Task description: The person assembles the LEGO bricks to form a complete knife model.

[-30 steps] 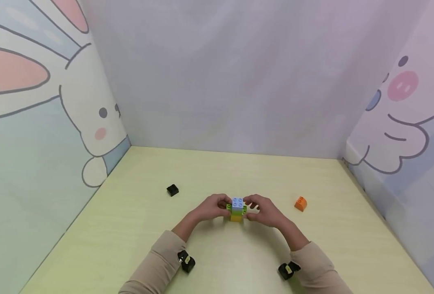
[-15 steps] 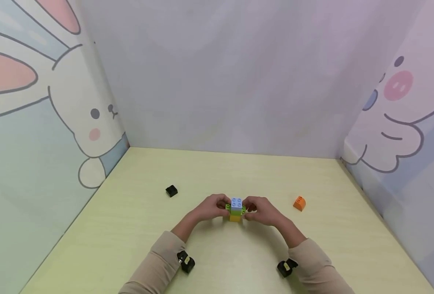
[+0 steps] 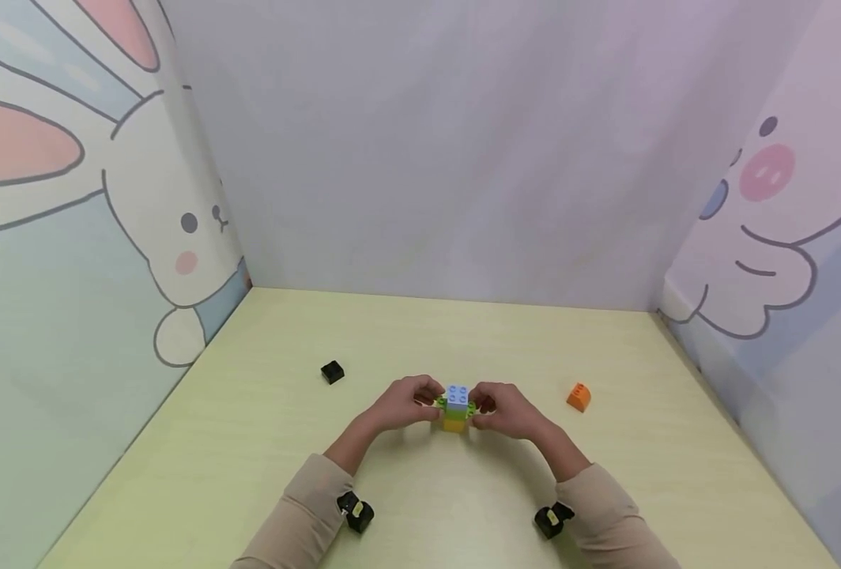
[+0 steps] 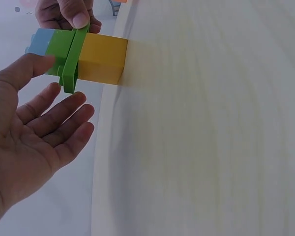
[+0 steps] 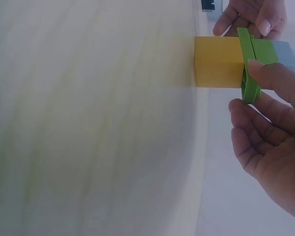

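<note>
A small stack of toy building bricks [image 3: 456,398] stands upright on the table in the head view. Its yellow base [image 4: 102,58] carries a green plate [image 5: 247,66] that juts out on both sides, then a green brick [image 4: 58,46] and a light blue brick [image 5: 285,53] on top. My right hand [image 3: 509,408] pinches the plate's right end, with its thumb [image 5: 275,76] against the green. To the left, my left hand [image 3: 401,405] lies close beside the stack with spread, relaxed fingers. Its thumb [image 4: 29,69] overlaps the green brick in the left wrist view.
A black brick [image 3: 332,372] lies on the table [image 3: 420,498] to the left, behind the left hand. An orange curved brick [image 3: 579,397] is at the right. Printed cloth walls [image 3: 435,158] enclose the back and sides.
My left fingertips have drawn slightly left, off the stack's side. The right fingers have come in onto the plate's right end. The stack stays in place, while the head view shifts a little.
</note>
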{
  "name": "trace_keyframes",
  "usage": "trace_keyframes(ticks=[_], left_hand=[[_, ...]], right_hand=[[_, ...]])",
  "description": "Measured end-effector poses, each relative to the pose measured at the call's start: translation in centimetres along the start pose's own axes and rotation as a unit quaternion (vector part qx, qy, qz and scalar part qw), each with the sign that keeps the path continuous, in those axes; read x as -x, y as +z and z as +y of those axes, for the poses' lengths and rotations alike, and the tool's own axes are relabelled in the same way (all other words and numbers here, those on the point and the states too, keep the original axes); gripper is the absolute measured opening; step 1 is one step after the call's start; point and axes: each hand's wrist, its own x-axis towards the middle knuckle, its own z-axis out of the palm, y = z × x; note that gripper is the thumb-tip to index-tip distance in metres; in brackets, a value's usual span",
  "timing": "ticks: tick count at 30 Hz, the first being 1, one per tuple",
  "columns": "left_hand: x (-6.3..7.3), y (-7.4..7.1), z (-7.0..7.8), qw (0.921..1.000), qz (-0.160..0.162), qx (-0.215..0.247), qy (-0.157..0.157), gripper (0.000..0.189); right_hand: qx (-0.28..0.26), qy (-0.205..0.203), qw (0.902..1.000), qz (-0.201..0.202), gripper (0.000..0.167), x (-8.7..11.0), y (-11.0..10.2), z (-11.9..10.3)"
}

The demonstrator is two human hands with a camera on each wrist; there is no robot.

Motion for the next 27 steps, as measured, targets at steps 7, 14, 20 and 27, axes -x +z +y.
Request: trace_keyframes(ticks=[7, 14, 20, 27], left_hand=[[0.4, -0.1, -0.5, 0.9999, -0.002, -0.012, -0.008, 0.031], [1.7, -1.6, -0.7, 0.9999, 0.0, -0.014, -0.001, 0.04], [2.2, -2.4, -1.4, 0.9997, 0.004, -0.025, 0.003, 0.041], [2.8, -2.9, -1.7, 0.9997, 0.012, -0.023, 0.004, 0.041]], right_hand=[[-0.005, 0.012, 0.9999, -0.004, 0.023, 0.0, 0.0, 0.0], [-0.002, 0.018, 0.9998, -0.002, 0.025, 0.1, 0.1, 0.0], [0.008, 0.017, 0.9998, -0.009, 0.025, -0.2, 0.0, 0.0], [0.005, 0.021, 0.9997, -0.007, 0.025, -0.3, 0.0, -0.1]])
